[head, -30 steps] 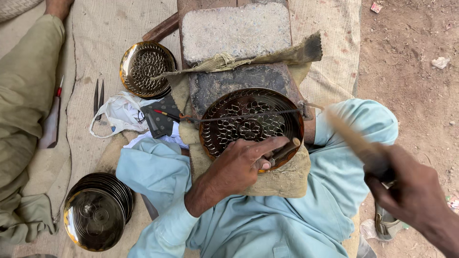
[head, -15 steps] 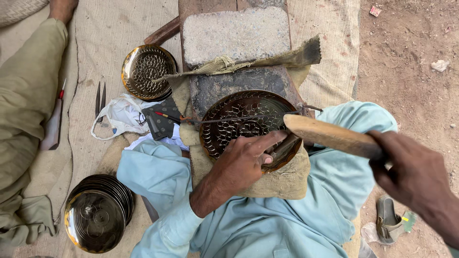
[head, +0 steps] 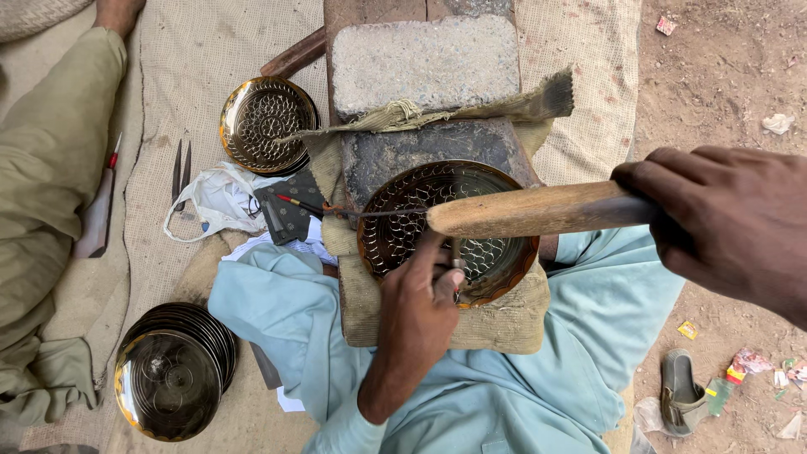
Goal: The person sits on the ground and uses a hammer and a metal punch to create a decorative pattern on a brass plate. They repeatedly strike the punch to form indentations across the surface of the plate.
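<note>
We are pinning a punch [head: 455, 262] on the brass plate [head: 447, 233] with our left hand [head: 418, 304], fingers closed upright, while our right hand [head: 725, 220] is gripping the wooden mallet [head: 538, 209] squarely above it

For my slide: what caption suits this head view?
Left hand steadies a punch on a pierced round brass plate; right hand holds a wooden mallet.

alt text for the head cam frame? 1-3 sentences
Seen from above, a seated person's left hand holds a small metal punch on a pierced brass plate lying on a padded block, while the right hand holds a wooden mallet over it. A stack of plates and another pierced plate lie on the burlap mat.
</note>
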